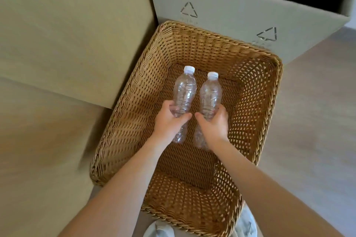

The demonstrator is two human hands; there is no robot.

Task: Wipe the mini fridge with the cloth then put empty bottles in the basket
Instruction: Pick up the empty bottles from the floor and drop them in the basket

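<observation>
The person holds two clear plastic bottles over the inside of a woven basket (256,90), one in each hand. The left hand (169,119) has its fingers curled round the lower half of the left bottle (184,90), and the right hand (213,123) grips the right bottle (210,96) in the same way. Both bottles have white caps, look empty, and point away from the person, side by side and a little apart. I cannot tell if they already touch the bottom of the basket or hang just above it. The basket stands on a pale floor (312,121) against a grey box (221,19) with recycling marks, and a big cardboard sheet (67,34) lies to its left. The mini fridge and the cloth are not in view, so I cannot say from here if the wiping is done. The step in hand seems to be the second one, putting the empty bottles in the basket. I think the next move calls for lowering both bottles until they rest on the woven bottom, then opening the fingers and lifting the hands out without pushing the bottles, because they are light and round and may roll.
</observation>
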